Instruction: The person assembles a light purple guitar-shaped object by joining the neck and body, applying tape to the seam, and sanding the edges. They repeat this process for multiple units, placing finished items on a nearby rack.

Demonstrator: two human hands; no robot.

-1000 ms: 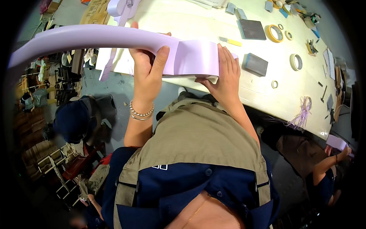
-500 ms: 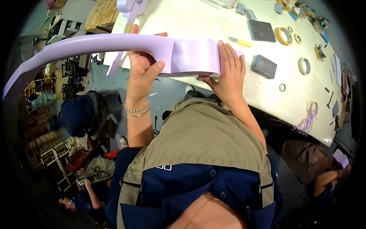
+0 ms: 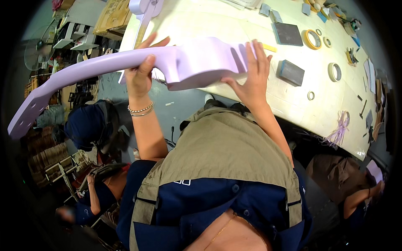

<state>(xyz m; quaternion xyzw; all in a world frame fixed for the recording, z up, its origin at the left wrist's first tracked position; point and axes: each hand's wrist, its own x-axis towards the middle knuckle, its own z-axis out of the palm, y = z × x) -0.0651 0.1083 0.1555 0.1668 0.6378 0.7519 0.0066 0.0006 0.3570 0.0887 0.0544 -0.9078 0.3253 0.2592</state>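
A lavender ukulele (image 3: 205,60) without strings is held up in front of me, over the near edge of the table. Its neck stretches to the left and ends in a headstock (image 3: 30,109) with peg holes. My left hand (image 3: 140,79) is wrapped round the neck close to the body, thumb on the near side. At the right end of the body, my right hand (image 3: 254,83) grips the rim, fingers on the far side and thumb underneath. Behind my left hand another lavender instrument (image 3: 144,19) lies partly hidden on the table.
Sanding blocks (image 3: 292,73), tape rolls (image 3: 313,39) and a yellow-handled cutter (image 3: 269,47) lie on the pale table (image 3: 234,25). A bundle of purple strips (image 3: 338,129) hangs at its right edge. Co-workers sit lower left (image 3: 94,201) and lower right (image 3: 356,201); a cardboard box (image 3: 111,19) stands upper left.
The ukulele has rolled and tilted, so more of its broad face and headstock show. My left hand has shifted left along the neck; my right hand still grips the body's end.
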